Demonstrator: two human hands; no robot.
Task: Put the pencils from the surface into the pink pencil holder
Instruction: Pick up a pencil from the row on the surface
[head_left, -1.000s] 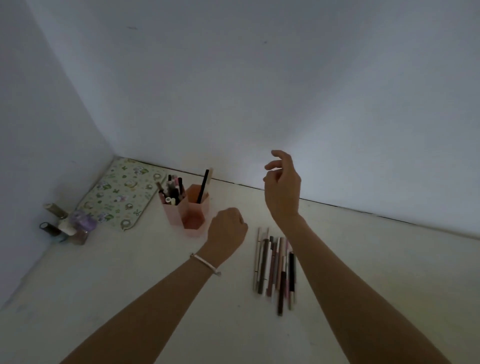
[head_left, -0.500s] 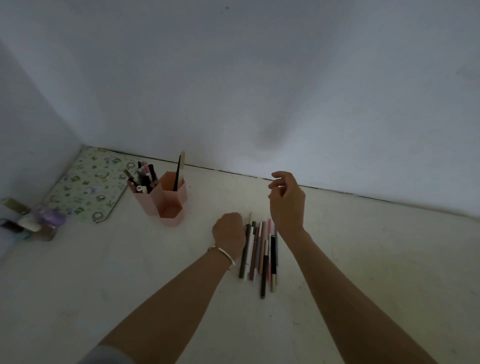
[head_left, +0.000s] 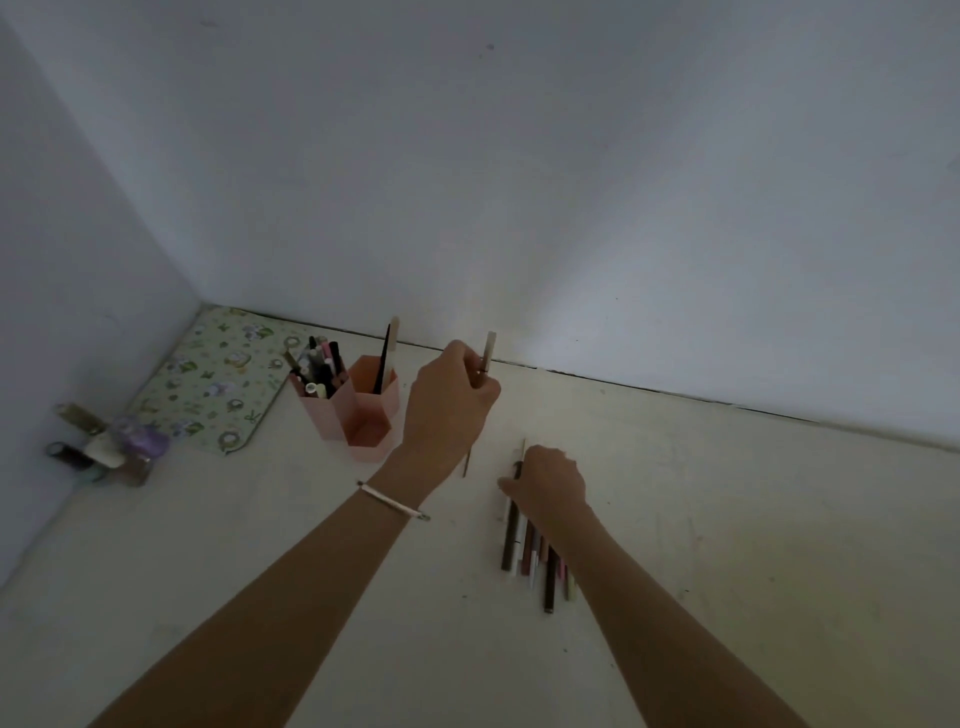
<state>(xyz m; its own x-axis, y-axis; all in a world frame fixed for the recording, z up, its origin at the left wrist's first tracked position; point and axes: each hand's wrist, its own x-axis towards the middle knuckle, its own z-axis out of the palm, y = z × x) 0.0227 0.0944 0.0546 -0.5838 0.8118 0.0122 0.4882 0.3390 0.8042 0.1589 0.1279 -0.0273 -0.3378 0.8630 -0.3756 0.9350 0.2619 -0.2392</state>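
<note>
Your left hand (head_left: 447, 405) pinches one pencil (head_left: 489, 345) just right of the holder (head_left: 371, 415), fingers closed round its middle. The pencil's long axis stands nearly upright, pale end up and leaning slightly away from the holder. The holder's open cells lie to the left of those fingers, so this hand is the nearer one. Your right hand (head_left: 550, 486) sits farther right of the holder, fingers curled onto the pile (head_left: 530, 556); whether they grip one, you cannot tell. The pile lies flat, long axes running toward you.
</note>
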